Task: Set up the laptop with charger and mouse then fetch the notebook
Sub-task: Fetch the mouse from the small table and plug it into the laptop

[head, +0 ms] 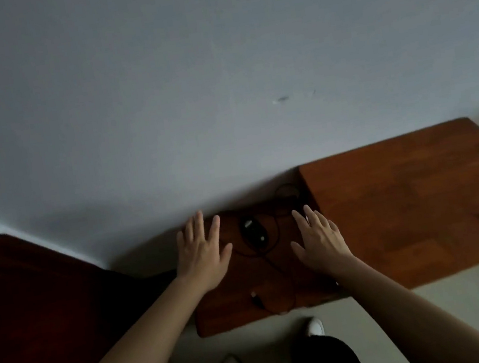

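Nearest the body, the USB plug (254,296) of the mouse cable (277,256) lies by the low wooden table's (222,323) front edge, where a careless sweep could knock it off; farther in, the left hand (201,257) and right hand (323,241) hover flat, fingers spread, gripping nothing, either side of the black mouse (253,230); its looped cable could snag a finger on lifting. No laptop, charger or notebook shows; the raised desk (421,200) beyond is bare.

Dim room: grey wall (216,76), wooden table (406,203), pale glossy floor (407,311).
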{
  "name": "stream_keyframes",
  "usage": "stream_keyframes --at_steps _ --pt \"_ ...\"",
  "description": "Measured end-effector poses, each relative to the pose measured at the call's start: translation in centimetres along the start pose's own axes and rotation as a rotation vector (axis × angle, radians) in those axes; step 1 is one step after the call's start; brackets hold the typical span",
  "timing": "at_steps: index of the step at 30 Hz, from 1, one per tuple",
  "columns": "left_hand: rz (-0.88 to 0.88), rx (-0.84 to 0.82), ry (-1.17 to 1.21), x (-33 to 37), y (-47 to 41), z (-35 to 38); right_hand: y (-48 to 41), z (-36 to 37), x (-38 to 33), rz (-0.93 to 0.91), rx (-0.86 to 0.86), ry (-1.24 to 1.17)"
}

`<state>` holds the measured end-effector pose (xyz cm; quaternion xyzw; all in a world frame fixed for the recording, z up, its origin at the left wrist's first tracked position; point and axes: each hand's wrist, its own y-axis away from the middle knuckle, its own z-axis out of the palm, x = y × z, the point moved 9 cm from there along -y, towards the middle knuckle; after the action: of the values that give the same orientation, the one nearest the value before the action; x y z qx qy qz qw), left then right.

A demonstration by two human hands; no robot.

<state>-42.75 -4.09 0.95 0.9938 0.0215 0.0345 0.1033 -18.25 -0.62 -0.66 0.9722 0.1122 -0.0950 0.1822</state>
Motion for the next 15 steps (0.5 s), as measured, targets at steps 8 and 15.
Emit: stream_keyframes --at_steps 8,15 --pt "-0.074 -0.301 0.138 0.3 2.1 16.4 1.3 12.8 2.1 0.104 -0.192 -0.084" --pt "-0.377 -0.418 0.318 0.5 2.2 24.1 -5.9 17.0 3.1 0.160 -0.164 -0.249"
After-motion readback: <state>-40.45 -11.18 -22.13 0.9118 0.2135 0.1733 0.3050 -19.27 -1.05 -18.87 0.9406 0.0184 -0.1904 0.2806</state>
